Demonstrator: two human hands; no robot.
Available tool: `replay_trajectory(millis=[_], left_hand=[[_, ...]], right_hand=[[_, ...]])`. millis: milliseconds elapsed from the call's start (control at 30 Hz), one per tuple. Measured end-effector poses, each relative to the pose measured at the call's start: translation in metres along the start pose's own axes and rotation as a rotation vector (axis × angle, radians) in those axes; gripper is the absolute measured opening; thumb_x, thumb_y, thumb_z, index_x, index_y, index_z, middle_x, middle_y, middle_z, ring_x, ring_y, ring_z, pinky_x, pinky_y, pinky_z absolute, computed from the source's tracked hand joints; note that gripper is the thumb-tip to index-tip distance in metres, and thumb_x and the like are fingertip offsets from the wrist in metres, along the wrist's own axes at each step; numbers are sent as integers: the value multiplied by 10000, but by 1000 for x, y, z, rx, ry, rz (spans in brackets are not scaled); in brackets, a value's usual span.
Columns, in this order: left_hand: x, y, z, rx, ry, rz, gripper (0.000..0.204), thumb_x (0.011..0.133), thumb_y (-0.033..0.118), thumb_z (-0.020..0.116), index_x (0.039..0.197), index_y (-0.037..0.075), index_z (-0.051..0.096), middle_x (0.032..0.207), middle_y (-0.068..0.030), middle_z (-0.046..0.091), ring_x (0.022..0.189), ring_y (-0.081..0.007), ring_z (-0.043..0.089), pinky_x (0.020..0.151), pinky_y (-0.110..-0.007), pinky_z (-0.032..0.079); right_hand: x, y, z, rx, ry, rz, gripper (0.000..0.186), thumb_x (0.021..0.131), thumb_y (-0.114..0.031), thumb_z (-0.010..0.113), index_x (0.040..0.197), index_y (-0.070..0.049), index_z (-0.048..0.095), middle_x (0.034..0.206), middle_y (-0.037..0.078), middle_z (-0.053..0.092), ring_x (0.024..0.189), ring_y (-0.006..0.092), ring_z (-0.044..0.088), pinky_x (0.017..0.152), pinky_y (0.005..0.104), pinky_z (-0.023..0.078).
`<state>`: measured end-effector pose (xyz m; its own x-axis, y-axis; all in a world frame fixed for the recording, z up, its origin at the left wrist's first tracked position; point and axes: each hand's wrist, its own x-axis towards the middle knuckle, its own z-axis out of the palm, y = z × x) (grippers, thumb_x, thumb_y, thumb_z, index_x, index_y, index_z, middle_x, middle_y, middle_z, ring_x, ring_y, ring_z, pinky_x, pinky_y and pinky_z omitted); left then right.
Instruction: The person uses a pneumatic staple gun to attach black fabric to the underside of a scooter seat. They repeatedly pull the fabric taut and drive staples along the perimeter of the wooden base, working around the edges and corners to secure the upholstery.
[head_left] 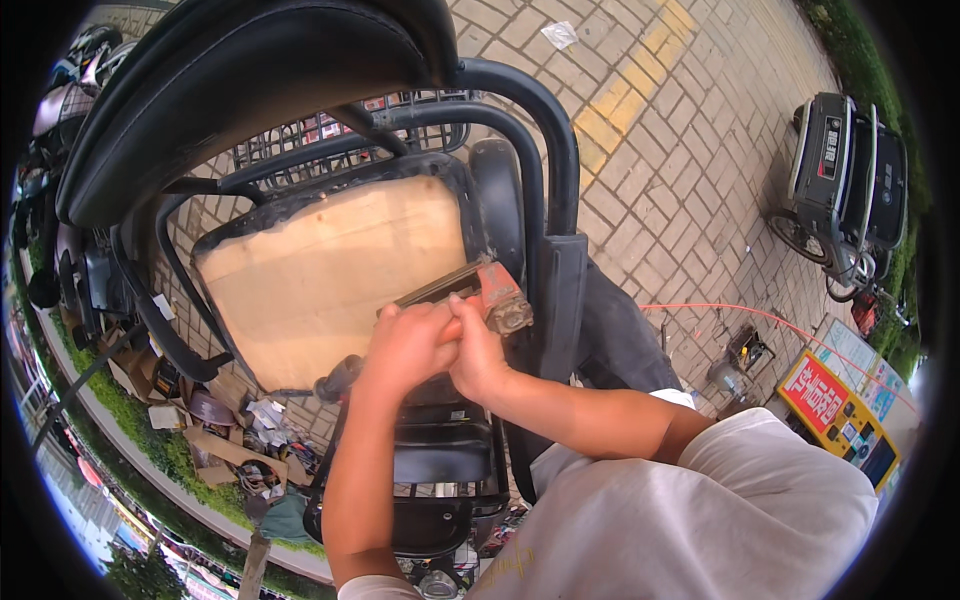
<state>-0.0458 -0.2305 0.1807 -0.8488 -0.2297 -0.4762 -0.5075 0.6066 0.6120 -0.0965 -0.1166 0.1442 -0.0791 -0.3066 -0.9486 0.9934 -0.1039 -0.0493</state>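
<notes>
A red-orange staple gun (498,286) with a dark metal magazine lies over the near right part of a seat panel. My left hand (408,348) and my right hand (478,357) are close together, both closed around its body and handle. Under them is the seat panel, its underside a bare wooden board (340,260) with black covering folded over the edges. The panel rests within a black tubular frame (560,150). My hands hide part of the tool and the panel's near right corner.
A black padded backrest (270,90) rises at the far left, with a wire basket (450,112) behind. Cardboard and scraps (225,440) lie at the lower left. An orange hose (740,308) crosses the paving at right, near a yellow-red sign box (838,415) and a parked vehicle (840,185).
</notes>
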Motion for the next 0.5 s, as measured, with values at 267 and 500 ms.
replay_trajectory(millis=[267,500], left_hand=[[12,-5,5,127,-38,-28,241,761,273,768,910,105,680,799,-79,679,769,-335,654,709,-453,445],[14,-18,-13,54,-110,-33,245,746,247,767,918,95,681,795,-92,684,762,-356,650,704,-451,448]], right_hand=[[13,-1,3,-8,54,76,271,964,-394,645,843,-175,540,782,25,609,775,149,585,697,343,487],[10,5,26,64,95,54,312,946,-419,680,795,-168,572,791,15,627,774,123,582,725,298,456]])
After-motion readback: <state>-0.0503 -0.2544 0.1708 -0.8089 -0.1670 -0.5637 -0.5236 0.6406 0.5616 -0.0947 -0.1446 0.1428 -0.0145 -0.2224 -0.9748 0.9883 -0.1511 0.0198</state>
